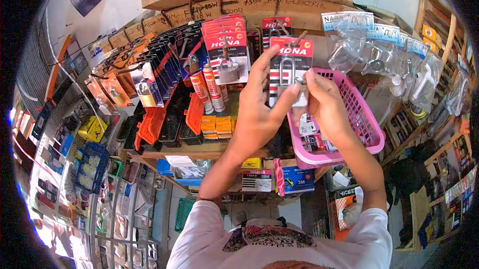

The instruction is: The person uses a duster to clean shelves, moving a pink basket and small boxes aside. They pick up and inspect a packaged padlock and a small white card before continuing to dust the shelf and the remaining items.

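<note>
Two-handed handling of the HONA padlock pack [292, 52]. The pack is upright, in front of the brown peg [301, 36] and above the far-left corner of the pink basket [377, 145]. The basket stands at the right end of the wooden shelf [199, 153], overlapping its front edge.

1. Left hand [258, 112]: clamped on the pack. The forefinger lies along the card's left edge, and the thumb crosses its lower front. The remaining fingers are partly hidden.

2. Right hand [327, 100]: thumb and forefinger together on the right edge of the clear cover, near the padlock body. Whether the lower fingers bear on the back of the card cannot be told.

3. Support the weight low. The metal padlock probably makes the pack bottom-heavy, so the left thumb's position appears sound.

4. Hold the card flat and by its edges. Pressure at the centre could dent the cover; twisting could tear the card's top.

5. Check the top edge against the peg. Contact between card and peg cannot be confirmed from this angle.

6. Maintain clearance from the bagged fittings [349, 44] on the right and the hanging HONA packs [227, 54] on the left.
</note>
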`<state>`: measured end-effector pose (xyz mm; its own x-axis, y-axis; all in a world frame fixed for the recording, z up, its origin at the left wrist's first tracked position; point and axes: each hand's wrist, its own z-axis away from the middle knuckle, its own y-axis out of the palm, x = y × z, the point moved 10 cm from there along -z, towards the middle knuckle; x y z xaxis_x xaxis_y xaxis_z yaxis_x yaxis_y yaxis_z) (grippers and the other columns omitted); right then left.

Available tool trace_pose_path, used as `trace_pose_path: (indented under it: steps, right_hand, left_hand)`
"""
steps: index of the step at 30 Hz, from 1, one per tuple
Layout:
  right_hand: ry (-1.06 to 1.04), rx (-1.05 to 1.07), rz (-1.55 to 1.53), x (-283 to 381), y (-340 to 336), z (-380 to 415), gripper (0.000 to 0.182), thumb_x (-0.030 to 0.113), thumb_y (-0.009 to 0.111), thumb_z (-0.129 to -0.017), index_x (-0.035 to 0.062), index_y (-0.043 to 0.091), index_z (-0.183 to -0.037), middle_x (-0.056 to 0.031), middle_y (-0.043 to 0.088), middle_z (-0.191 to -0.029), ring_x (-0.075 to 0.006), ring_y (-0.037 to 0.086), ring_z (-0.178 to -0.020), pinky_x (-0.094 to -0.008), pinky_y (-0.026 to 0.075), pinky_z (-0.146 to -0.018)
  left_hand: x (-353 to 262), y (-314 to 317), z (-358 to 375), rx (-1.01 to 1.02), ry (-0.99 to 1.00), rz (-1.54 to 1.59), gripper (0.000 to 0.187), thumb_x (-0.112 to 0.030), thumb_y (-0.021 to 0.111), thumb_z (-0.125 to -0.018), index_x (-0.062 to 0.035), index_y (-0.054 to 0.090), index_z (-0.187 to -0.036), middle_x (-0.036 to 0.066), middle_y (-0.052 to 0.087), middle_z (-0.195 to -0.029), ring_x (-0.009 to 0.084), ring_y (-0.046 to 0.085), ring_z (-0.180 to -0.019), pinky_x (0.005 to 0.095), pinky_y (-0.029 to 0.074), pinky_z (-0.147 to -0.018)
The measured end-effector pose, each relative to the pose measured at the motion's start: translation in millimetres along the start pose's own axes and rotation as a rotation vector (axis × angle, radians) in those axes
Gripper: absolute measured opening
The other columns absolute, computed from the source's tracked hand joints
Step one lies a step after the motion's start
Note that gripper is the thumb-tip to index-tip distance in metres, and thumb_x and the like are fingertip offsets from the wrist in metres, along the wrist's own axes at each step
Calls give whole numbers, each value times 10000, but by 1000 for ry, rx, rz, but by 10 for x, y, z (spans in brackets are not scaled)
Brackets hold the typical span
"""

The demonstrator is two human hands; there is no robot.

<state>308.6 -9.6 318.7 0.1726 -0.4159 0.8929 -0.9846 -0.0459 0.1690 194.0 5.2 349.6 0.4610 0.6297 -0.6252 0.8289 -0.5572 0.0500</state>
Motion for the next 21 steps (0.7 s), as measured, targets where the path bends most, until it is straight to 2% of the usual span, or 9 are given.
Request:
trace_pose_path:
  steps: [2, 5, 7, 8, 12, 15, 16, 20, 21]
  right_hand:
    - [22, -1, 21, -21, -19, -81, 462, 417, 417, -1026, 1, 596, -1117, -81, 656, -819, -143, 617, -580, -265, 515, -486]
    - [-9, -43, 157, -12, -163, -318, 440, 398, 435, -1022, 8, 622, -1101, -81, 658, -807, -144, 627, -598, -264, 516, -474]
    - [13, -49, 165, -4, -190, -459, 435, 387, 443, -1022, -4, 618, -1096, -89, 663, -819, -156, 636, -583, -270, 525, -465]
    - [24, -49, 174, -60, -249, -583, 441, 390, 446, -1020, -11, 613, -1096, -93, 664, -820, -162, 642, -578, -271, 531, -463]
    - [0, -79, 172, -271, -439, -1010, 461, 411, 462, -1011, -20, 593, -1112, -122, 664, -937, -194, 666, -594, -267, 554, -480]
    - [30, -54, 145, -364, -494, -1119, 457, 410, 458, -1012, -12, 593, -1123, -111, 659, -983, -199, 678, -639, -271, 560, -503]
    - [19, -44, 161, -330, -485, -1098, 465, 427, 471, -1005, -5, 582, -1138, -85, 654, -986, -181, 676, -691, -267, 552, -522]
    - [111, -103, 357, -236, -624, -799, 496, 463, 499, -985, 13, 576, -1180, -74, 641, -1016, -143, 640, -707, -266, 523, -544]
    - [41, -106, 448, -205, -693, -687, 495, 465, 502, -982, 20, 577, -1185, -80, 644, -1016, -141, 640, -716, -275, 526, -564]
  left_hand:
    - [52, -69, 5, -6, 27, -262, 706, -49, 666, -860, 1, 297, -1460, 191, 526, -1260, 237, 549, -1160, 320, 486, -926]
    - [96, -76, 50, -1, 21, -394, 812, -168, 714, -830, -9, 258, -1483, 271, 397, -1363, 362, 462, -1244, 400, 462, -952]
    - [7, -45, 162, -53, 1, -477, 851, -177, 727, -818, -9, 234, -1492, 284, 303, -1428, 385, 429, -1265, 428, 441, -973]
    - [-106, -4, 221, -70, 76, -623, 873, -188, 736, -809, -6, 225, -1493, 307, 192, -1468, 428, 373, -1295, 438, 418, -993]
    - [-251, 125, 582, -16, 304, -690, 775, -217, 743, -787, -9, 353, -1423, 324, 213, -1473, 447, 325, -1341, 520, 350, -1050]
    - [-237, 244, 768, 257, 207, -540, 710, -230, 743, -782, -4, 429, -1378, 319, 229, -1471, 448, 351, -1332, 515, 344, -1061]
    - [-214, 257, 845, 307, 192, -537, 619, -220, 741, -792, -1, 499, -1319, 289, 277, -1466, 428, 430, -1288, 498, 374, -1051]
    - [143, 205, 1351, 627, -25, -424, 551, -205, 733, -819, -26, 528, -1298, 226, 420, -1398, 386, 514, -1225, 445, 425, -1024]
    - [283, 153, 1562, 680, -101, -395, 537, -199, 729, -826, -39, 531, -1300, 209, 467, -1366, 376, 532, -1208, 427, 439, -1015]
